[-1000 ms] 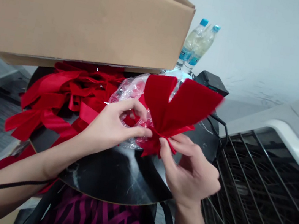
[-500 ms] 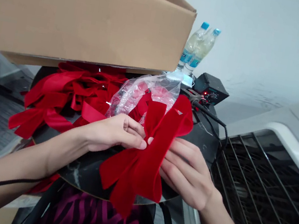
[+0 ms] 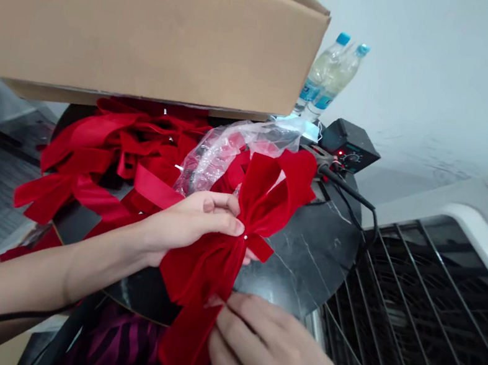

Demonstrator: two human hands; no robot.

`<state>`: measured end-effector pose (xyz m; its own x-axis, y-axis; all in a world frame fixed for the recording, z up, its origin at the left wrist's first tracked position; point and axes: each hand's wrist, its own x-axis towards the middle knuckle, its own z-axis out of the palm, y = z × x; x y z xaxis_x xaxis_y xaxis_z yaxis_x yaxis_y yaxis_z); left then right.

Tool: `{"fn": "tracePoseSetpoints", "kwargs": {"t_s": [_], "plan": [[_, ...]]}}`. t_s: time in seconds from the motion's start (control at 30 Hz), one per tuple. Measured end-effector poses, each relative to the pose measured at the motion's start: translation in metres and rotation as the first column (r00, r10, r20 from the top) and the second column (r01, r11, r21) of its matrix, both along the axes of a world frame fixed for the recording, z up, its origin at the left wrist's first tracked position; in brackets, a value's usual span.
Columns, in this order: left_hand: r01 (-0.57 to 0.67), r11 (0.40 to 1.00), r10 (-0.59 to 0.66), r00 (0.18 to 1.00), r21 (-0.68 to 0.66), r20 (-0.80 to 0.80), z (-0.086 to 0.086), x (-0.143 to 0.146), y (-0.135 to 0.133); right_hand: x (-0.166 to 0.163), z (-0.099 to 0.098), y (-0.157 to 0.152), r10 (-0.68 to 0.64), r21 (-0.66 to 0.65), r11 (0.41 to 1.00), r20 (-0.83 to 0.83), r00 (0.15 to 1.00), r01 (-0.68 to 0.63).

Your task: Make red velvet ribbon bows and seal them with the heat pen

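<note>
Over the round, black marbled counter's near edge, a red velvet bow is pinched by the left hand's fingers mid-gather and the right hand's lower down, where overpulling could loosen it.

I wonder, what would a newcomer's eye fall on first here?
Probably the vivid red bow in the middle, pinched by the left hand, with the right hand at its lower part. Next come the large cardboard box across the upper left, and the heaped red bows below it.
</note>
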<state>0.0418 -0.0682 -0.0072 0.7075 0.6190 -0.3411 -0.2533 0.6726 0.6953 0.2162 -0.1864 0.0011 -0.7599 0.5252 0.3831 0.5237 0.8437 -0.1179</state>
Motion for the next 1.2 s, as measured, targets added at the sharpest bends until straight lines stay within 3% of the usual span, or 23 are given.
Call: {"fn": "tracePoseSetpoints", "kwargs": {"t_s": [0.07,0.13,0.2,0.27,0.33,0.43,0.53,0.67,0.8,0.97,1.2], "plan": [[-0.001,1.0,0.001,1.0,-0.011,0.001,-0.001,0.0,-0.001,0.002,0.001,-0.007,0.062,-0.072,0.996,0.091,0.994,-0.056],[-0.016,1.0,0.016,1.0,-0.007,0.001,-0.002,-0.002,0.0,0.013,0.011,-0.01,0.161,-0.242,0.961,0.092,0.983,-0.134],[-0.034,0.999,0.034,0.999,0.007,0.001,-0.003,-0.005,0.002,0.028,0.025,-0.007,0.101,-0.329,0.94,-0.002,0.995,-0.096],[-0.031,0.999,0.031,0.999,0.028,0.019,-0.003,-0.009,0.003,0.042,0.035,0.004,-0.09,-0.207,0.975,-0.046,0.995,0.078],[-0.028,0.998,0.027,0.999,0.048,0.033,-0.003,-0.011,0.003,0.049,0.037,0.023,-0.2,0.056,0.978,-0.003,0.98,0.2],[-0.02,0.999,0.018,0.999,0.047,0.035,-0.002,-0.012,0.001,0.048,0.029,0.049,-0.185,0.364,0.917,0.03,0.982,0.161],[0.009,0.999,-0.009,1.0,0.043,0.018,-0.001,-0.012,0.0,0.043,0.023,0.062,-0.077,0.444,0.895,0.041,0.996,0.051],[0.036,0.993,-0.033,0.999,0.114,-0.027,-0.002,-0.013,-0.001,0.042,0.03,0.063,0.037,0.234,0.97,0.121,0.992,-0.064],[0.059,0.976,-0.04,0.995,0.209,-0.095,-0.006,-0.013,0.0,0.039,0.038,0.066,0.093,0.153,0.98,0.2,0.975,-0.125],[0.115,0.958,-0.074,0.984,0.263,-0.161,-0.008,-0.01,0.003,0.036,0.038,0.071,0.06,0.108,0.991,0.187,0.98,-0.081],[0.242,0.885,-0.14,0.953,0.397,-0.269,-0.005,-0.016,0.007,0.034,0.035,0.077,-0.023,-0.208,0.976,0.18,0.983,0.061]]}}
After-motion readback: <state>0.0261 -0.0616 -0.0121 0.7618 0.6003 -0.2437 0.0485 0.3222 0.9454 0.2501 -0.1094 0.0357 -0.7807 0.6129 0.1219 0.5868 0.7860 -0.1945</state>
